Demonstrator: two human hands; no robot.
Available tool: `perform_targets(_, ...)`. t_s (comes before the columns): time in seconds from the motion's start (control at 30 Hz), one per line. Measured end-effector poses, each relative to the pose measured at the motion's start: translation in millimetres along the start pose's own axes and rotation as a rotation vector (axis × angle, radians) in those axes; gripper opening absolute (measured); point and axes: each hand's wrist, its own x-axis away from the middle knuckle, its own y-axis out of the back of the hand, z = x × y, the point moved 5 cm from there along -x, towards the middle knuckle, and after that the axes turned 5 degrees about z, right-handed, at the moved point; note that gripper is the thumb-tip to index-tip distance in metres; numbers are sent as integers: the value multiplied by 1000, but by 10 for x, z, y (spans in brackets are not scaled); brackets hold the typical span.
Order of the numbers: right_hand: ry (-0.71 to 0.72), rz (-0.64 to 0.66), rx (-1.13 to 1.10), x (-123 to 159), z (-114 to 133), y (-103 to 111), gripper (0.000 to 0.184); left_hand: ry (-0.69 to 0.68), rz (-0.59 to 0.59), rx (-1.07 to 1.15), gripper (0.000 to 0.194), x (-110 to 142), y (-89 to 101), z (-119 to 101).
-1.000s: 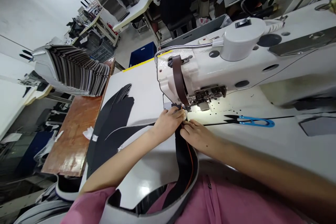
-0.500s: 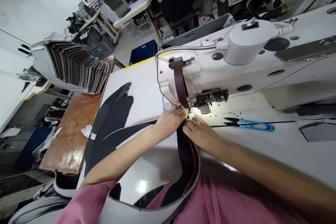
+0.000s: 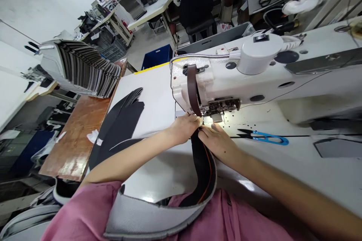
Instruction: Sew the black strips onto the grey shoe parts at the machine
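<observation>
We note the orange-marked black strip running from beside the sewing machine head over the table toward the lap. The right hand has its grip clasping the strip's edge; the left hand is at the upper end — pinching or only pressing, we cannot tell. Blue-handled snips lie to the right — blades toward the hands.

Room runs over white tabletop between black pieces and the obstructing sewing machine.
</observation>
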Motion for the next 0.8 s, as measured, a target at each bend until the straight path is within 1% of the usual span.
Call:
perform_targets(0.07, 72, 75, -36, 38, -1, 82, 21, -18, 23, -58, 56, 39, 28, 15)
perform_targets(0.13, 147, 142, -66, 73, 8, 145, 30, -29, 47, -95, 57, 43, 36, 40)
perform_targets(0.2, 130, 166, -48, 78, 1, 166, 30, -43, 72, -99, 57, 15, 38, 57)
perform_targets(0.3, 57, 132, 29, 56, 32, 126, 23, -48, 94, -86, 49, -35, 50, 52)
perform_targets(0.37, 49, 124, 51, 54, 89, 76, 23, -38, 122, -69, 45, -42, 53, 20)
perform_targets(0.43, 47, 125, 56, 68, 133, 45, 22, -25, 148, -55, 49, -27, 50, -27)
perform_targets(0.5, 32, 116, 59, 84, 140, 43, 21, 9, 148, -51, 55, -5, 55, -62)
perform_targets(0.6, 30, 86, 71, 69, 106, 50, 19, 64, 132, -42, 53, 13, 79, -71)
perform_targets(0.7, 38, 13, 122, 15, 62, 15, 16, 60, 129, -6, 46, -3, 113, -59)
perform_targets(0.8, 38, -117, 227, -11, 73, -72, 20, 40, 132, 66, 36, -44, 135, -46)
